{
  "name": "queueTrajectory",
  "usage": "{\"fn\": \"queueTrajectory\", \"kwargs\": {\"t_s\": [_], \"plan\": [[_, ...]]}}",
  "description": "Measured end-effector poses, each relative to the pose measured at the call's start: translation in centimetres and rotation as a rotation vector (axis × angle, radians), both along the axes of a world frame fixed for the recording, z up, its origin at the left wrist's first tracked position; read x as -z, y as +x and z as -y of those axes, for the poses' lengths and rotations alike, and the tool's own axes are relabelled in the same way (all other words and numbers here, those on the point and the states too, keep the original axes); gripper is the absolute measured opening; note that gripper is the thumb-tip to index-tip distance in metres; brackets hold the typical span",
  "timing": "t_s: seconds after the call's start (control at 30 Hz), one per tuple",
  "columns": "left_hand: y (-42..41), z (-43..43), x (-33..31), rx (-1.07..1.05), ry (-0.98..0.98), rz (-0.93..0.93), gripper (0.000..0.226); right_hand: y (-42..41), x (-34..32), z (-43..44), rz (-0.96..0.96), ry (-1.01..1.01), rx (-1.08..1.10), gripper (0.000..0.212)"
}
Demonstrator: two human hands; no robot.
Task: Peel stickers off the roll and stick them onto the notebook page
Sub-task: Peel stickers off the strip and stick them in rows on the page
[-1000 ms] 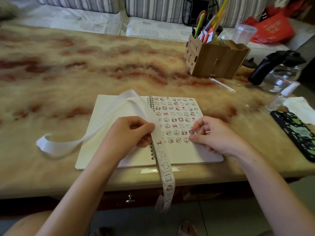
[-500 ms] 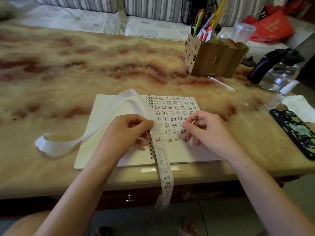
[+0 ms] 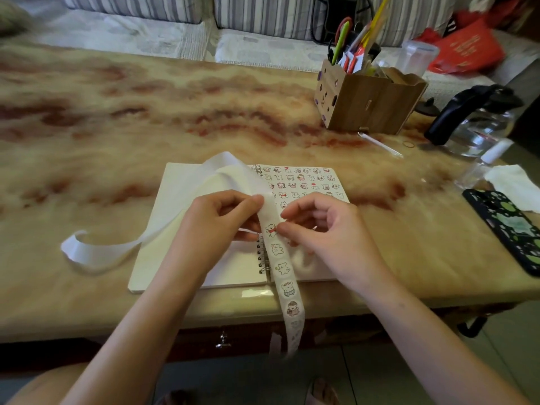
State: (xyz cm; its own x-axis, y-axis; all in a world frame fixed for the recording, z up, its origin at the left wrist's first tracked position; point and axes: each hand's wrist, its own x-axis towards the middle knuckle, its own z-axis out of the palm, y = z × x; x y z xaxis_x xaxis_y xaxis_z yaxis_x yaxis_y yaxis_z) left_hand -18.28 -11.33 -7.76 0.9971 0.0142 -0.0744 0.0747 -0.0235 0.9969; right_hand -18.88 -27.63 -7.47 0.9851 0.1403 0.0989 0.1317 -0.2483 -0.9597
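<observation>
We read left hand (image 3: 216, 223) pinching the sticker strip (image 3: 282, 268) above the notebook (image 3: 175, 200) spine. Right hand (image 3: 327, 232) thumb and forefinger pinch a bear sticker (image 3: 270, 229) there. Strip tail hangs past notebook's near edge.

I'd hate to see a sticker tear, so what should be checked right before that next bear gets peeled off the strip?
1. Strip held steady: ok, the left hand pinches the sticker strip just above the next sticker.
2. Aim: ok, the right hand has its fingertips at the red-scarfed bear sticker.
3. Sticker edge lifted: cannot tell, the fingers hide it.
4. Free space on the notebook page: ok, its lower part is bare.
5. Spent backing out of the way: ok, it trails off to the left.
</observation>
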Motion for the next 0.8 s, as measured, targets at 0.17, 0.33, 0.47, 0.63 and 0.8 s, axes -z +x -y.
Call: {"fn": "queueTrajectory", "kwargs": {"t_s": [0.17,0.33,0.47,0.63,0.8], "plan": [[-0.17,0.11,-0.22,0.061,-0.019,-0.057,0.025,-0.08,-0.02,0.05,0.036,-0.038,-0.007,0.013],[-0.28,0.03,-0.21,0.099,0.022,-0.083,0.015,-0.15,-0.12,0.06,0.055,-0.043,0.006,0.01],[-0.24,-0.18,-0.04,0.12,0.031,-0.108,0.018,-0.13,0.01,0.04,0.071,-0.074,0.022,0.012],[-0.23,-0.14,-0.1,0.126,0.022,-0.083,0.019,-0.27,-0.07,-0.07,0.083,-0.07,0.032,0.012],[-0.27,-0.17,-0.06,0.125,0.015,-0.055,0.018,-0.28,-0.07,-0.14,0.127,-0.087,0.051,0.009]]}}
